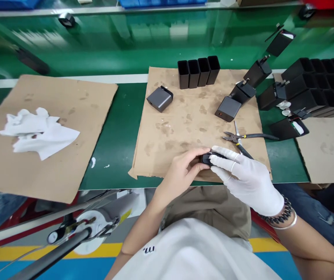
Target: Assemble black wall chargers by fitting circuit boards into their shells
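Note:
Both hands meet at the near edge of the middle cardboard sheet (184, 124) around a small dark charger part (207, 158). My bare left hand (181, 171) pinches it from the left. My right hand (247, 179), in a white glove, grips it from the right with fingers laid over its top. Most of the part is hidden between the fingers. Black-handled cutters (242, 137) lie just beyond my right hand.
Two grey charger blocks (160, 98) (228, 109) lie on the cardboard, with a row of black shells (198, 71) behind. More black shells (315, 83) pile up at right. A crumpled white cloth (37, 132) rests on the left cardboard (76, 171). The green belt (120, 50) runs behind.

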Tool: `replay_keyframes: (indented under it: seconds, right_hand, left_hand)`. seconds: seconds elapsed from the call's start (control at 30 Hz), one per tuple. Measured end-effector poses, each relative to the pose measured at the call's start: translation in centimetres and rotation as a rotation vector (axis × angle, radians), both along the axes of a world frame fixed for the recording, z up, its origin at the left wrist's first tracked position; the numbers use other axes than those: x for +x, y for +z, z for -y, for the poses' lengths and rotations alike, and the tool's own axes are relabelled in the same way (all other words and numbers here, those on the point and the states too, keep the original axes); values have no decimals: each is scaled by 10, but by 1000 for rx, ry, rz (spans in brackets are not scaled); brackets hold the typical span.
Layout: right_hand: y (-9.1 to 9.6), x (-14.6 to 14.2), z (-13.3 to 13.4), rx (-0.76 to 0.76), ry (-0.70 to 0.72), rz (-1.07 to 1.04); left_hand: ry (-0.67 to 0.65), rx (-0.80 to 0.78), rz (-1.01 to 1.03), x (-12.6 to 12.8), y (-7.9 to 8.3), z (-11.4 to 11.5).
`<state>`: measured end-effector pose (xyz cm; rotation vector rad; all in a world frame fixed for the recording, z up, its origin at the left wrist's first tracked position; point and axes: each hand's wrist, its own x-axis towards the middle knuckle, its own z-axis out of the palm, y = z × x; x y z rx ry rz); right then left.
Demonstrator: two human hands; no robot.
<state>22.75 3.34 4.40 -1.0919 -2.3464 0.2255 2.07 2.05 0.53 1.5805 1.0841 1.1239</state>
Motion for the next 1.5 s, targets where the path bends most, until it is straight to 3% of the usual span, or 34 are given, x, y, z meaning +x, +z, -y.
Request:
replay_keyframes:
  seconds: [0.13,0.23,0.3,0.43,0.57,0.67,0.87,0.97,1.03,1.1,1.2,1.3,1.43,1.5]
  right_hand:
    - [6,0,-9,-15,90,36]
    - [14,-6,-10,67,97,158]
    - [16,-10,-5,172,28,288]
    - [13,-16,12,308,-82,382]
    - [10,-20,27,320,-173,416]
    - [7,-20,26,270,-211,406]
    - [0,-5,-4,-157,58,-113]
    - [5,-1,-8,-102,101,-76]
    - [11,-1,-6,9,90,10]
    - [13,-2,-3,94,34,91]
    - [10,-3,-5,77,-4,67]
    - [9,1,-7,24,36,-13]
    - [7,6,-6,-2,-87,-25]
    - [0,6,-7,-72,-56,-70]
  left_hand:
    - [74,348,-335,-1,-2,4]
    - [110,486,-487,-1,-2,6]
    - [101,443,-470,-2,0,6]
    - [9,203,-274,-7,7,3]
    - [-20,41,-203,-8,13,0]
    - [-36,28,-196,-8,13,-2]
    - [-45,145,-232,-8,6,-5]
    - [-38,156,-192,-9,5,-2]
    - [33,103,-106,-9,5,1]
    - [202,22,3,-10,5,4]
    - [439,-69,115,-11,4,5]
    - [446,-116,115,-11,4,3]
    - [428,-103,87,-11,3,3]
    - [388,-110,82,-9,3,4]
